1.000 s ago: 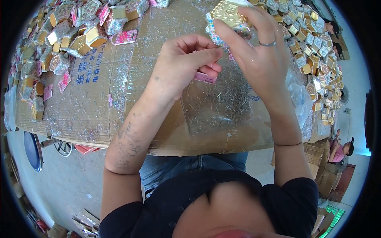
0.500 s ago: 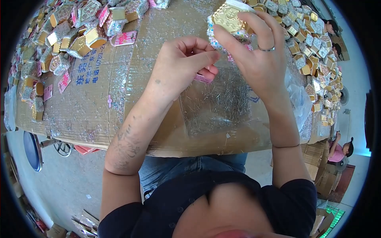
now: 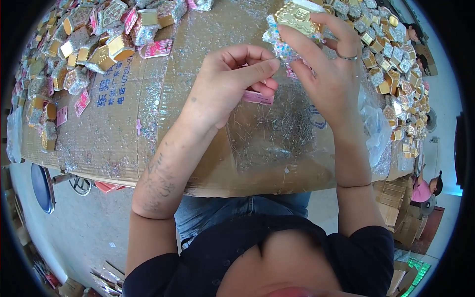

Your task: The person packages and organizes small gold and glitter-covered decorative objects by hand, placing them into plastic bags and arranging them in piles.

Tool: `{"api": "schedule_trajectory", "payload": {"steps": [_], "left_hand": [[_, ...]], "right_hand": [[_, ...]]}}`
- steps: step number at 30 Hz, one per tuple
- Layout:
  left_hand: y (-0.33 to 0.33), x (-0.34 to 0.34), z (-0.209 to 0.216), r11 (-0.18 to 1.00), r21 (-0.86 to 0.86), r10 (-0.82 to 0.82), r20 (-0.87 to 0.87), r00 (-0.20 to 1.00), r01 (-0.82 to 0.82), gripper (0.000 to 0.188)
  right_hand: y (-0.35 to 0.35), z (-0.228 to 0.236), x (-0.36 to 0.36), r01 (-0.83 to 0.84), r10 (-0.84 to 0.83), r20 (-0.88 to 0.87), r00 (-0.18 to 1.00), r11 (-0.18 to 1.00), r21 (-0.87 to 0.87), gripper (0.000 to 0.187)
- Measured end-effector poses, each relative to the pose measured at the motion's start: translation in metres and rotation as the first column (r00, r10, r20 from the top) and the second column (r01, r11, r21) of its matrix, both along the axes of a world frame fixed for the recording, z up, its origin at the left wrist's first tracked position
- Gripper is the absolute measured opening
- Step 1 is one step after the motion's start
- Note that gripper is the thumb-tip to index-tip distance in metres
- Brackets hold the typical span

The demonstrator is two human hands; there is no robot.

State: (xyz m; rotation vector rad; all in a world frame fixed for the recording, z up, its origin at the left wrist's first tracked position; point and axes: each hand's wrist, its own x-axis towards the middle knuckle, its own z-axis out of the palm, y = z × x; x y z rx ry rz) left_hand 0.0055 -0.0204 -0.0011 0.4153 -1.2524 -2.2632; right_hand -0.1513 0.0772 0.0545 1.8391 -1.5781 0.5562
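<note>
My right hand (image 3: 326,64) is raised over the table's far middle, fingers curved round a gold ornament (image 3: 297,19). The ornament has an embossed gold face and an edge of pale, multicoloured glittery beads. To its left, my left hand (image 3: 237,74) is closed in a pinch, thumb against forefinger. A pink card tag (image 3: 259,97) sticks out below its curled fingers. Whatever lies between the thumb and forefinger is too small to make out. Another pink tag (image 3: 291,72) shows between the hands, just below the ornament. Beneath them, a heap of thin metal pins (image 3: 282,126) is spread on the table.
Cardboard (image 3: 198,173) covers the table, sprinkled with glitter. Gold and glittery ornaments (image 3: 84,42) are piled at the left, with pink tags, and more ornaments (image 3: 396,74) at the right. A clear plastic bag (image 3: 373,126) lies by my right forearm. A blue stool (image 3: 42,188) stands left.
My right hand has moved slightly right with the ornament, which has tilted a little. My left hand keeps its pinch, nearly still; more of the pink tag below it shows.
</note>
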Motion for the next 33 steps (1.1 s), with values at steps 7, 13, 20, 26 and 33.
{"api": "schedule_trajectory", "payload": {"steps": [7,13,20,26,33], "left_hand": [[-0.003,0.001,0.001,1.0,-0.021,-0.003,-0.021,1.0,0.003,0.011],[-0.002,0.0,0.001,0.995,-0.093,0.037,-0.005,0.999,-0.038,0.011],[-0.001,0.001,0.0,0.994,-0.101,0.05,0.0,0.999,-0.05,0.011],[0.001,-0.004,-0.004,0.971,-0.215,0.109,0.01,0.994,-0.104,0.009],[0.002,-0.011,-0.013,0.856,-0.421,0.284,-0.106,0.953,-0.301,0.025]], "right_hand": [[0.0,-0.005,0.0,0.023,-0.023,-0.003,1.0,1.0,-0.001,0.056],[0.001,-0.01,0.005,-0.001,-0.004,0.194,0.981,1.0,0.028,0.057],[0.001,-0.011,0.005,-0.007,0.008,0.093,0.996,1.0,-0.006,0.056],[0.001,-0.011,0.003,0.055,-0.063,-0.115,0.991,0.996,-0.068,0.055],[0.002,-0.008,0.016,0.139,-0.14,0.005,0.99,0.99,0.021,0.055]]}}
